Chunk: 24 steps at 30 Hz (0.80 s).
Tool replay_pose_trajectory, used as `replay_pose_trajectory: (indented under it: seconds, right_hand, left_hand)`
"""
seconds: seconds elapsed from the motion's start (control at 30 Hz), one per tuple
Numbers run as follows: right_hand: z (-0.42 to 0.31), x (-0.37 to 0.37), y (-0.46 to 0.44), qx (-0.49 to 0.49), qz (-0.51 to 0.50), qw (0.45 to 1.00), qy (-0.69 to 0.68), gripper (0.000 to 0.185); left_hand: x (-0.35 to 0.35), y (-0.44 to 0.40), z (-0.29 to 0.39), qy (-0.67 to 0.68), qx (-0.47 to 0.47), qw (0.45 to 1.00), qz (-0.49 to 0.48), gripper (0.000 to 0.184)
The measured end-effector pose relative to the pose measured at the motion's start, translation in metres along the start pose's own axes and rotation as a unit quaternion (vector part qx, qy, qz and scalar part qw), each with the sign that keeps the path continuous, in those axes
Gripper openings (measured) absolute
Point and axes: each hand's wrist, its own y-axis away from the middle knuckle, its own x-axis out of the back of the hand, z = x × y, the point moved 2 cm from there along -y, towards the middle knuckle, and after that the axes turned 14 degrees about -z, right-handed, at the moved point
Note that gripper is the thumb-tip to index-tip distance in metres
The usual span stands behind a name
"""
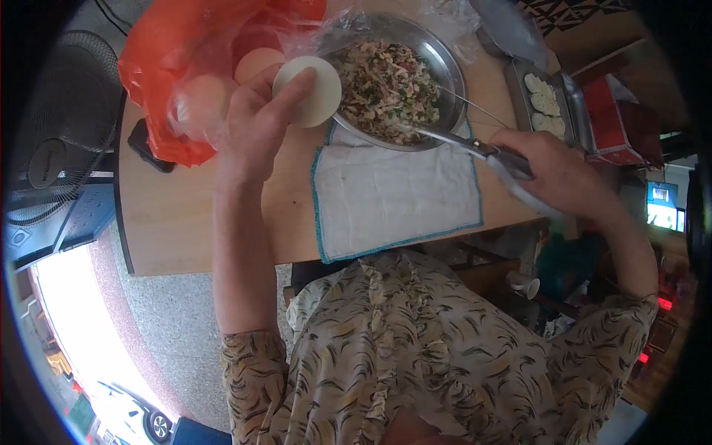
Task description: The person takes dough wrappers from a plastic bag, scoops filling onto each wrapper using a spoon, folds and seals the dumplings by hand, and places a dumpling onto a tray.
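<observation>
My left hand (256,122) is closed on a round, pale dumpling wrapper (324,93), its thumb lying across the face. Close behind that hand are more round wrappers (259,63) in and by a red plastic bag (167,44). My right hand (556,170) grips what looks like a pair of scissors (486,148) with dark and grey handles. Their metal end reaches over the near rim into the chopped filling (389,89), inside a steel bowl (449,67). A thin metal rod or handle (475,107) leans out over the bowl's right rim.
A white cloth with teal edging (397,193) lies in front of the bowl on the wooden table (178,222). To the right, a metal tray (519,100) holds several pale dumplings (545,100) near a red box (630,126). A fan (55,133) stands left.
</observation>
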Motion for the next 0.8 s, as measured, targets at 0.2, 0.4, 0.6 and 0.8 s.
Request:
replay_pose_trajectory:
  seconds: [0.2,0.4,0.6,0.8]
  right_hand:
    - [-0.002,-0.01,-0.019,-0.006,0.012,1.0,0.006,0.032]
    - [-0.007,-0.017,-0.03,0.023,0.037,0.999,-0.012,0.035]
    - [-0.012,-0.018,-0.034,0.023,0.036,0.999,-0.028,0.033]
    - [-0.002,-0.02,-0.036,0.053,0.032,0.997,-0.035,0.031]
  left_hand:
    - [-0.003,0.004,0.005,-0.016,0.003,1.0,0.015,0.037]
    - [0.0,0.001,0.002,-0.015,-0.003,1.0,-0.004,0.037]
    - [-0.003,0.004,0.005,0.004,-0.006,1.0,-0.001,0.036]
    - [0.003,0.002,0.003,-0.03,0.011,0.999,0.006,0.036]
